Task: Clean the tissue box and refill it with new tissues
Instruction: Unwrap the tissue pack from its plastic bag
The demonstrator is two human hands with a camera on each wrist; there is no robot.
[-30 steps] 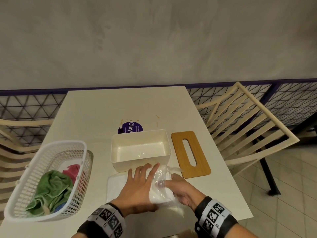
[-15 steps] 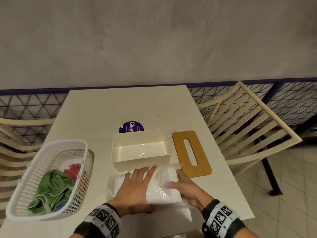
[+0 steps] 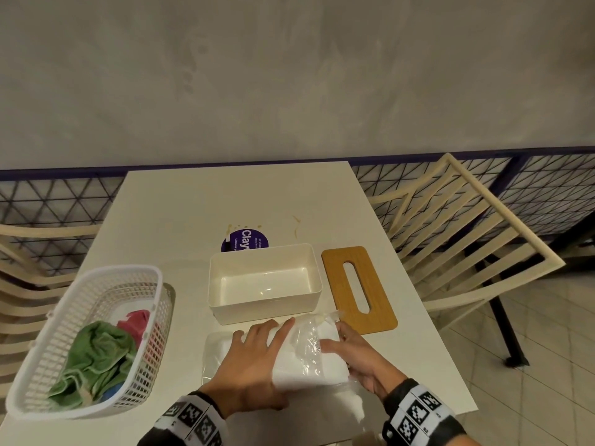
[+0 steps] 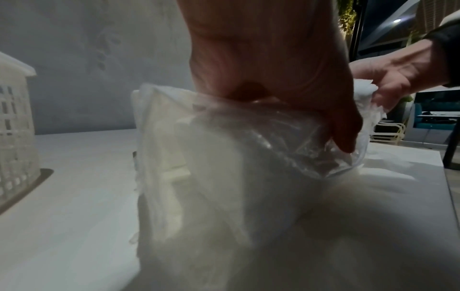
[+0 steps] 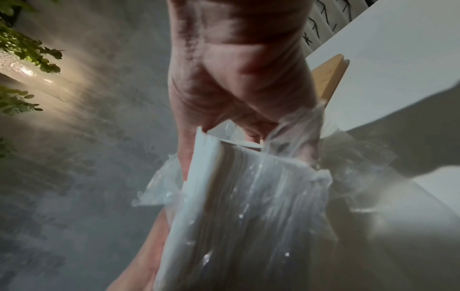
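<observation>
Clear plastic wrap is crinkling between both hands at the near edge of the worktop (image 3: 180,201). The left hand (image 3: 254,362) is lying over the left part of the tissue pack (image 3: 309,368), fingers fairly straight and spread across its top, while the thumb is hooking down over the wrap (image 4: 286,157) in the left wrist view. The right hand (image 3: 357,358) is gripping the right end of the pack, thumb on top and fingers curling round the side, pinching loose film there. In the right wrist view the stacked white tissues (image 5: 224,196) are showing edge-on, with the film (image 5: 293,126) bunching beside the right hand's fingers (image 5: 251,126). A flattened stretch of the same wrap is lying on the worktop to the left of the pack and under the left hand.

Just beyond the hands, the cream tissue box (image 3: 264,281) is sitting open and upright, nothing inside it, its near wall close to the fingertips. Beside it on the right, the wooden lid (image 3: 357,288) with its long slot is lying flat, its near corner just beside the right hand. Behind the box, a purple round sticker (image 3: 244,241) is peeking out. Well to the left, a white plastic basket (image 3: 93,336) is holding a green cloth (image 3: 96,358) and a red cloth (image 3: 135,323). Pale slatted chairs (image 3: 467,239) are standing at either side of the worktop.
</observation>
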